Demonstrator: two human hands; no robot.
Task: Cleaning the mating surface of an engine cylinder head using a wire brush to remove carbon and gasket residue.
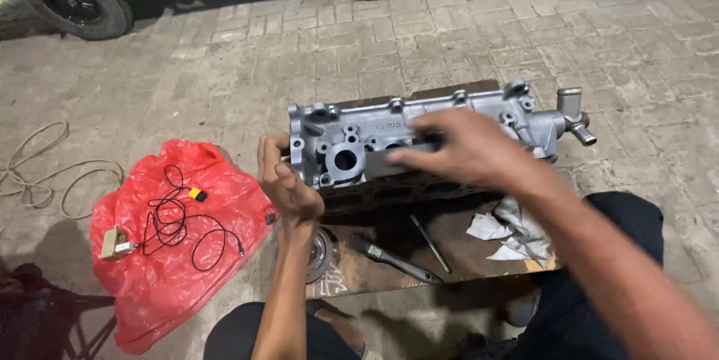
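Wooden board (479, 251) nearest my knees carries one dark-handled tool (389, 257), one thin rod (430, 242) and one crumpled rag (509, 229). One aluminium cylinder head (359, 143) sits on it; my left hand (287, 184) cups its end, my right hand (468, 152) lies spread across its face. One red plastic bag (180, 240) lies left. Brick paving (299, 53) runs out to three tyres.

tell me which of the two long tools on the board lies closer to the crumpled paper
The thin straight metal rod: it lies right of the dark thick-handled tool, so it sits nearer the crumpled white paper.
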